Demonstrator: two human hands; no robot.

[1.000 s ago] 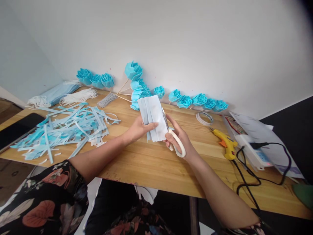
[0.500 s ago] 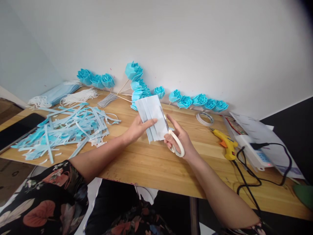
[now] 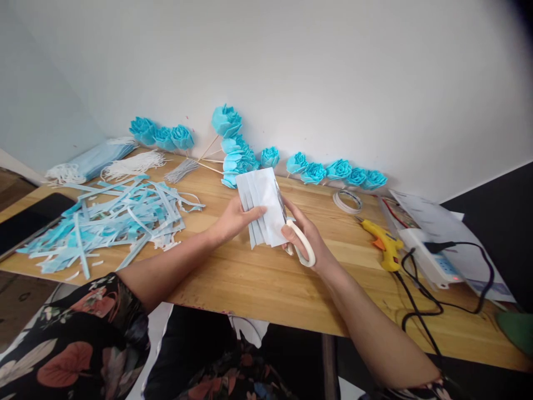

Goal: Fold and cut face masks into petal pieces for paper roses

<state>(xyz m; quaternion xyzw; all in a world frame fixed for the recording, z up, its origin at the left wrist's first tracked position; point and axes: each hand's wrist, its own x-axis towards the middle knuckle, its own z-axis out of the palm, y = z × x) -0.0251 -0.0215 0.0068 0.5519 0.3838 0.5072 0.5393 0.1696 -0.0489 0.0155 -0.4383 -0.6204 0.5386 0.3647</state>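
Note:
Pinched between the thumb and fingers of my left hand point(image 3: 236, 221) is a pale blue pleated face mask point(image 3: 268, 214), held up above the wooden table. My right hand point(image 3: 306, 233) grips the scissors point(image 3: 305, 247) by their white handles. The blades lie along the mask's right edge, partly hidden by it. My right thumb is at the mask's lower right corner. Left of my hands, a pile of cut blue and white strips point(image 3: 137, 219) covers part of the table.
Blue flowers point(image 3: 314, 173) line the wall behind the table point(image 3: 233, 289). Stacked masks point(image 3: 97, 161), white loops point(image 3: 135, 165), grey wires point(image 3: 182, 169) and a phone point(image 3: 35, 222) are left. A tape roll point(image 3: 347, 201), yellow glue gun point(image 3: 385, 244), cables and power strip point(image 3: 431, 258) are right.
The mask has shifted slightly right and down and turned a little more upright. My right fingers have moved closer behind its right edge, with the scissors still in hand.

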